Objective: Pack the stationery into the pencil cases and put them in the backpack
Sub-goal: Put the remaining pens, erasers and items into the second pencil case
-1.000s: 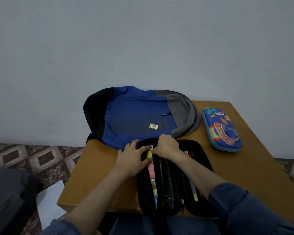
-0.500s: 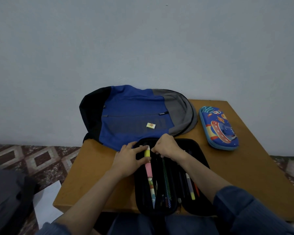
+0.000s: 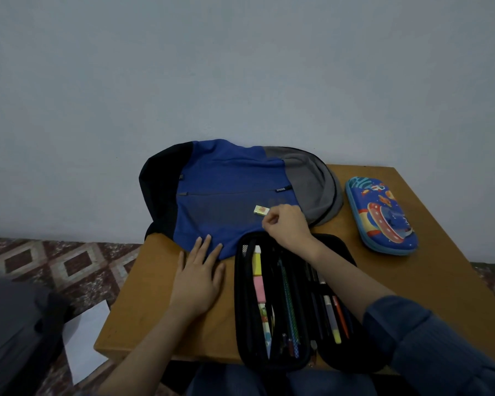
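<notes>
The eraser (image 3: pixel 261 210) lay on the backpack (image 3: pixel 226 190), just left of the right hand (image 3: pixel 287 224), whose fingers (image 3: pixel 270 220) were curled and empty; the left hand (image 3: pixel 199 278) lay flat.

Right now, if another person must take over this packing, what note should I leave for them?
Left hand: open, flat on the table beside the black pencil case.
Right hand: fingers curled, nothing seen in it, next to the small eraser on the backpack.
Done: pens and highlighters are in the open black pencil case; blue pencil case is closed, at the right.
Left: pack the eraser, zip the black case, put both cases in the backpack.
</notes>
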`<move>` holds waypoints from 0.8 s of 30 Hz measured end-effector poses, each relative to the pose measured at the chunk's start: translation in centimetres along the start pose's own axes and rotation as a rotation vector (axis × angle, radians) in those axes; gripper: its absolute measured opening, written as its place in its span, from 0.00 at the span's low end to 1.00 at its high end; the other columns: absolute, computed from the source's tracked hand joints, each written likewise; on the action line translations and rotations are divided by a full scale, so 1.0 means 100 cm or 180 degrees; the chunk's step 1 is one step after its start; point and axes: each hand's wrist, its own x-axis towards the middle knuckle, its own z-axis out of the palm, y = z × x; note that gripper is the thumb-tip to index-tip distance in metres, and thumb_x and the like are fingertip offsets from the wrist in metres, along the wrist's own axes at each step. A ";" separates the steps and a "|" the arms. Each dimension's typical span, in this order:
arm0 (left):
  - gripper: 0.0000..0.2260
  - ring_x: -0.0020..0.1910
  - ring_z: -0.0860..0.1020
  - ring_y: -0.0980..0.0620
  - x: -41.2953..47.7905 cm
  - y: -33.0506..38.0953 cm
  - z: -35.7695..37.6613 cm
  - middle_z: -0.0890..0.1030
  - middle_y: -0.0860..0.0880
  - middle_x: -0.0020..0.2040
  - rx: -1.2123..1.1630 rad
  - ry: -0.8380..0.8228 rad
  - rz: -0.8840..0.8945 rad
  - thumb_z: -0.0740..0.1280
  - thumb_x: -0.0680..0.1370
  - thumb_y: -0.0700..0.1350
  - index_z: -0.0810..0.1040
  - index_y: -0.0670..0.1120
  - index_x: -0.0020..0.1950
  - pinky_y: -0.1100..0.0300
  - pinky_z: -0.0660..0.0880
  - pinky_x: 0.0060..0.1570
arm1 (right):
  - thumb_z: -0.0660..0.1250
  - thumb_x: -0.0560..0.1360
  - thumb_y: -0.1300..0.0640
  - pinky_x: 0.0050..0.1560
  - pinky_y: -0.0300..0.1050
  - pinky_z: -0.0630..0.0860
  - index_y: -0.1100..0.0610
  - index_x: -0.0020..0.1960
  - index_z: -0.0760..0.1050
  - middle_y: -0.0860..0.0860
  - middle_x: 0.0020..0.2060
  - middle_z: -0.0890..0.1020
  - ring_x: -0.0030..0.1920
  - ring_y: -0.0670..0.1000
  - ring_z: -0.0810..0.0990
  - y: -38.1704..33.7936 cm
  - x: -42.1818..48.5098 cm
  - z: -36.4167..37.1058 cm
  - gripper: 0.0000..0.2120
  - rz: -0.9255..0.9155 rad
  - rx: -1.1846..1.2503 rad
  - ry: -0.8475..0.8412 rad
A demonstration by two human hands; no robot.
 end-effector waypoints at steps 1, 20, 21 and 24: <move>0.39 0.75 0.40 0.56 0.000 0.001 0.001 0.45 0.54 0.78 0.0017 0.0038 0.0010 0.31 0.67 0.64 0.51 0.55 0.76 0.53 0.40 0.73 | 0.65 0.73 0.62 0.47 0.47 0.77 0.60 0.43 0.82 0.56 0.45 0.83 0.48 0.56 0.80 -0.001 0.004 0.000 0.08 -0.0092 -0.0159 0.0039; 0.36 0.76 0.43 0.56 0.000 0.000 0.004 0.48 0.54 0.77 -0.0013 0.0144 -0.0021 0.33 0.69 0.64 0.55 0.56 0.75 0.54 0.41 0.73 | 0.61 0.75 0.64 0.47 0.48 0.68 0.58 0.61 0.72 0.59 0.59 0.70 0.55 0.60 0.73 -0.002 0.035 0.017 0.14 -0.0083 -0.1124 -0.0713; 0.36 0.76 0.43 0.56 0.000 0.000 0.003 0.48 0.54 0.77 -0.0014 0.0161 -0.0018 0.33 0.69 0.64 0.55 0.56 0.75 0.54 0.42 0.73 | 0.62 0.75 0.65 0.43 0.46 0.67 0.58 0.57 0.73 0.58 0.56 0.73 0.50 0.58 0.73 -0.001 0.034 0.015 0.12 -0.0072 -0.0897 -0.0587; 0.36 0.76 0.44 0.56 -0.001 -0.001 0.003 0.49 0.54 0.77 -0.0025 0.0172 0.0003 0.34 0.69 0.64 0.56 0.56 0.75 0.53 0.43 0.73 | 0.65 0.73 0.66 0.38 0.44 0.67 0.57 0.46 0.73 0.52 0.38 0.75 0.41 0.53 0.72 -0.001 0.024 0.007 0.06 -0.0021 -0.0090 -0.0199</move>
